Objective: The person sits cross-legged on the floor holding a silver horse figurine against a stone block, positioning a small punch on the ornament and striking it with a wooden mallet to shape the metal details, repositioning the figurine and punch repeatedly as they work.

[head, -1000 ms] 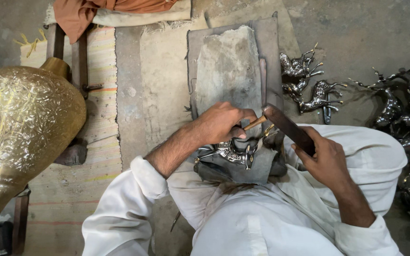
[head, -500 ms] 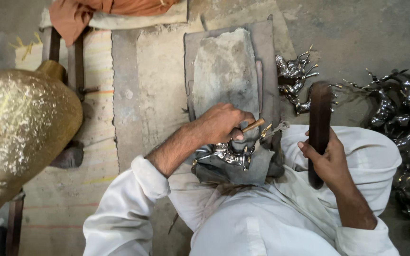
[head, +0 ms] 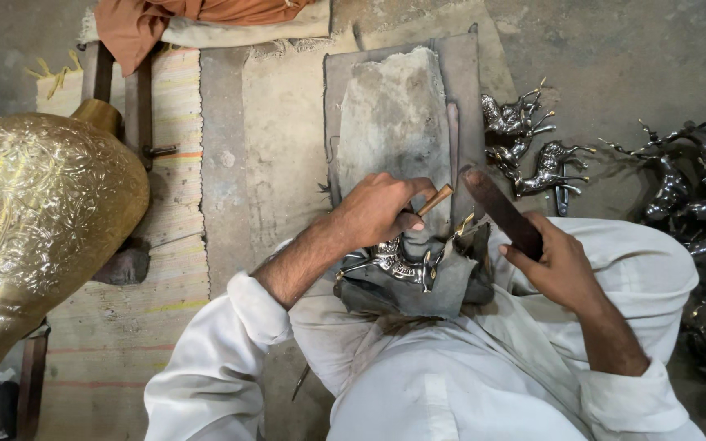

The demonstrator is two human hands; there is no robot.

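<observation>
At nine o'clock, a large engraved brass vessel (head: 38,229); at twelve, a grey stone slab (head: 394,122) on the floor. At three, a heap of dark metal animal figurines (head: 696,212). Dead centre, a small silvery metal figurine (head: 394,263) on a grey cloth pad (head: 418,286). Left hand (head: 377,211) pinching a wooden-handled chisel (head: 435,200) over it; right hand (head: 561,265) wrapped tight round a dark flat mallet (head: 502,212) at two.

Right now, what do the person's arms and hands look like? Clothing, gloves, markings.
Both arms wear loose white long sleeves, pushed up: the left sleeve bunches near the elbow, the right sleeve ends in a cuff just above the wrist. Forearms are bare below that. The left hand and right hand are bare: no gloves, rings, watch or bands visible. The fabric looks lightly soiled.
</observation>
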